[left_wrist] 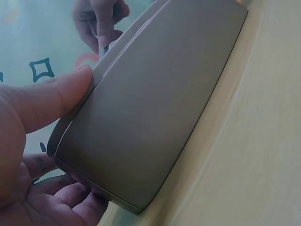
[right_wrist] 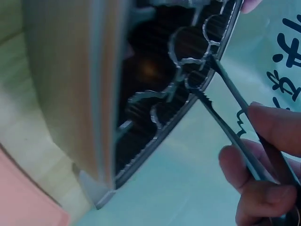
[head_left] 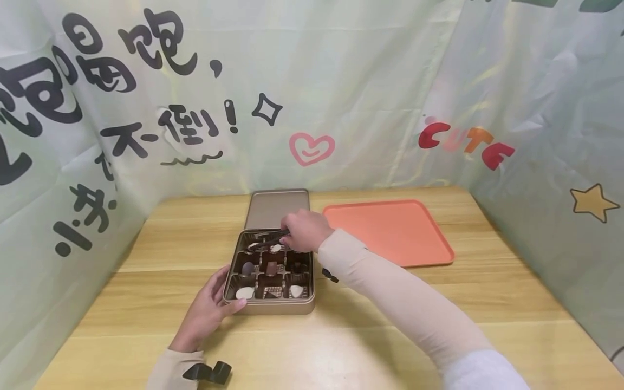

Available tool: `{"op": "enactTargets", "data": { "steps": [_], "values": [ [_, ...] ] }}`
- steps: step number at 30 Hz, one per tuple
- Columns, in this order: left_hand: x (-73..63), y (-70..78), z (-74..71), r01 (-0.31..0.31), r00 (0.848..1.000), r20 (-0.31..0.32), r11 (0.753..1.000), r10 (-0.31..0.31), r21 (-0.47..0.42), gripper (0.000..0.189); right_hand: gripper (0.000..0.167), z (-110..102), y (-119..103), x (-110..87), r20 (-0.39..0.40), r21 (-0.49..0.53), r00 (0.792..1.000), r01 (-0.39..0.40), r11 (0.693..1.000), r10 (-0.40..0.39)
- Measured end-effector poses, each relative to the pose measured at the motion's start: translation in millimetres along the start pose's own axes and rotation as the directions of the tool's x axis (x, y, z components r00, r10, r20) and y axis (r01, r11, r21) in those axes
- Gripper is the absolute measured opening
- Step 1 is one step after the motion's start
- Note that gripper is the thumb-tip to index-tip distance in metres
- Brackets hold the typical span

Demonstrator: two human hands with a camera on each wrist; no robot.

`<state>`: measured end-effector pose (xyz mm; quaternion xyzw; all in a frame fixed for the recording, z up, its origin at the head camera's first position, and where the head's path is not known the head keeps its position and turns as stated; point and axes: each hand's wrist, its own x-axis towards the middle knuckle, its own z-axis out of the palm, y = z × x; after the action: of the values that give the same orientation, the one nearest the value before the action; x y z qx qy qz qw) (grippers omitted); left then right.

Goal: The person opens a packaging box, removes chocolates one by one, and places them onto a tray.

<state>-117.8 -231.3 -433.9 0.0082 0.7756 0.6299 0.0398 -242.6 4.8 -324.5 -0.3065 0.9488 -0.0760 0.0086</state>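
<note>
A bronze-coloured tin box [head_left: 278, 308] with a dark divided insert stands on the table, chocolates in its compartments. Among them are a purple egg-shaped one [head_left: 248, 268], a brown block [head_left: 271, 267] and a white oval [head_left: 245, 293]. My left hand [head_left: 207, 311] grips the tin's front left corner, its thumb on the rim and its fingers round the side. Over the back of the tin, my right hand [head_left: 308, 231] holds dark metal tongs [head_left: 269, 241]. In the right wrist view the serrated tong tips stand apart, at the insert's back dividers.
Behind the tin lies its flat lid [head_left: 278, 208]. An orange tray [head_left: 390, 233] rests on the wooden table [head_left: 390, 330] to the right. A printed cloth [head_left: 361, 81] hangs around the back and sides.
</note>
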Motion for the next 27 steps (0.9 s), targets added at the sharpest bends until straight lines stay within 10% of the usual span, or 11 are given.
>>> {"op": "enactTargets", "data": {
  "steps": [27],
  "values": [
    [0.2, -0.9, -0.7, -0.001, 1.0, 0.003, 1.0, 0.001, -0.014, 0.092, 0.012, 9.1, -52.5, 19.2, -0.033, -0.288, 0.997, -0.075, 0.955, 0.069]
  ]
}}
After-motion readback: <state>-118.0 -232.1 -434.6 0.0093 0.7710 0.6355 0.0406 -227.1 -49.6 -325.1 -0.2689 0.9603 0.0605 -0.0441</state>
